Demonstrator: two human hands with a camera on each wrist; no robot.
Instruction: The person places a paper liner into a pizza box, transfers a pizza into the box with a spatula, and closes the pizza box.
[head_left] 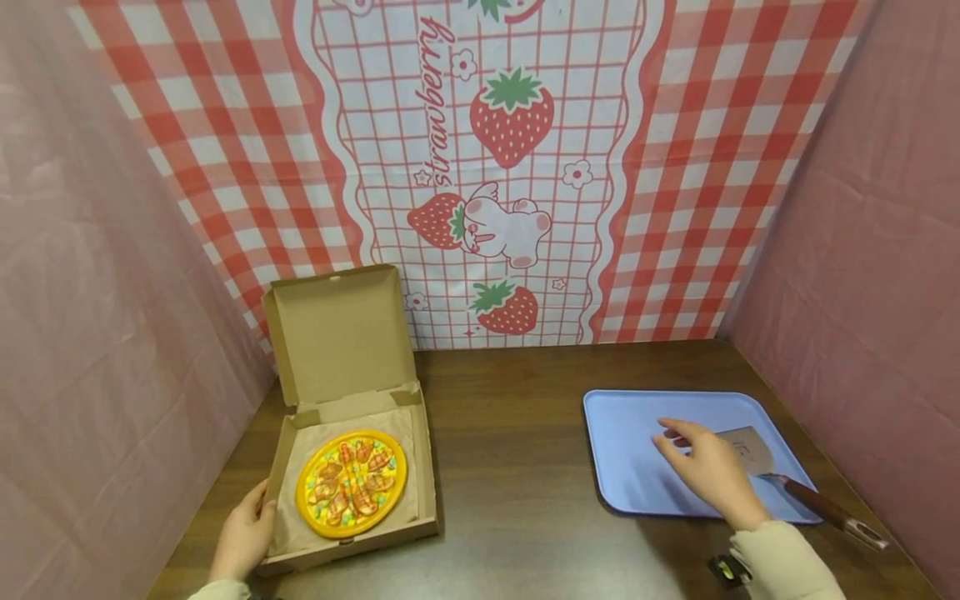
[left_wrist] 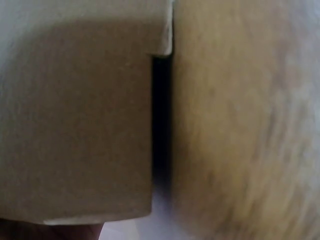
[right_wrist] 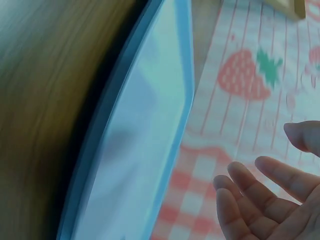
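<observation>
Behind the table's back edge hangs a checked cloth [head_left: 510, 208] with strawberries on it, its top cut off in my head view. Below it lies the table [head_left: 510, 467], its front edge out of frame. By the table's left edge I see the box [head_left: 426, 475], its lid [head_left: 341, 342] upright and covering part of the cloth. Near the right edge lies the tray [head_left: 626, 450]; the right wrist view gives me only a blurred, slanting part of it. Inside the box, on brown paper [head_left: 401, 429], the pizza [head_left: 351, 483] shows whole, closest to the front wall. On the tray's right half rests the spatula [head_left: 752, 452]: its blade is partly hidden from me by the right hand [head_left: 703, 467], and its handle juts out over the front right corner. That hand is over the tray, holding nothing; its fingers [right_wrist: 261, 192] are relaxed and a little bent, the thumb well apart. At the box's front left corner the left hand [head_left: 243, 532] grips the left wall, thumb at the rim; most of its fingers I cannot make out. The left wrist view offers me cardboard, blurred wood and one dark sliver of finger, cut off below.
</observation>
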